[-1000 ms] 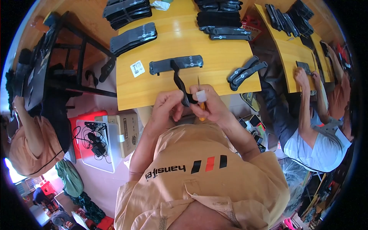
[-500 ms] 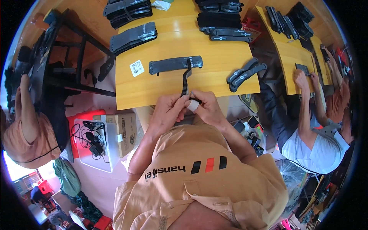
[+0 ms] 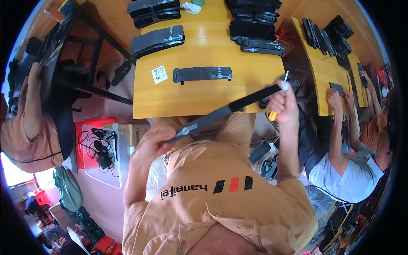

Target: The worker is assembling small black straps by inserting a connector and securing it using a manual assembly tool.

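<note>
A long black strap (image 3: 212, 116) with a pale print near one end is stretched slantwise in front of me, over the table's front edge. My left hand (image 3: 156, 141) is closed round its lower left end. Up to the right, my right hand (image 3: 284, 104) is closed at the other end, with white tape round one finger. A slim tool with a yellow handle (image 3: 272, 115) and a pale tip also sticks out of this hand; its kind is unclear. Beyond the strap, a flat dark band (image 3: 202, 74) lies on the table beside a white printed label (image 3: 160, 75).
Stacks of black bands stand at the table's back left (image 3: 158, 40) and back right (image 3: 253, 30). More dark straps lie partly hidden behind my right hand. A clear plastic box (image 3: 104, 155) with cables stands on the floor at left. People sit working on both sides.
My hands were together at the table edge, on a narrow dark strip. They have moved apart, left hand down left, right hand up right, stretching the strap. The yellow-handled tool now shows.
</note>
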`<action>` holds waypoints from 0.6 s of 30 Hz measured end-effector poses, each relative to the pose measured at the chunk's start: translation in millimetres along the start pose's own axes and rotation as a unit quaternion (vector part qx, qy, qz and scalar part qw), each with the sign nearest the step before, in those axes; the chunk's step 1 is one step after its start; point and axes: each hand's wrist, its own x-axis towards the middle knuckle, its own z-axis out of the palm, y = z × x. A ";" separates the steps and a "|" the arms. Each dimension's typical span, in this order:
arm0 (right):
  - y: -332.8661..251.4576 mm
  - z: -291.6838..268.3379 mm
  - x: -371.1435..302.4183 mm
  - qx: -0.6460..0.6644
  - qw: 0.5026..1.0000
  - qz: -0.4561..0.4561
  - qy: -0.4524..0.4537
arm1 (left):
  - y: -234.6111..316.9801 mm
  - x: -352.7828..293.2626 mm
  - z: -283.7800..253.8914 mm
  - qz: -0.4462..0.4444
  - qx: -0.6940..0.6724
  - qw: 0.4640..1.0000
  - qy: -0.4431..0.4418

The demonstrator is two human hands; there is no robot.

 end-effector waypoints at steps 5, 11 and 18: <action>-55.7 9.8 -2.3 -0.064 0.986 -0.134 0.075 | -9.6 -51.9 -28.1 -0.010 0.002 1.000 -0.007; -105.8 47.7 10.1 -0.035 0.939 -0.305 0.155 | -30.3 -85.9 -49.4 0.283 0.282 0.915 0.057; -123.5 64.5 -11.5 -0.280 0.881 -0.370 0.095 | -13.1 -64.3 -68.3 0.132 0.022 0.970 0.202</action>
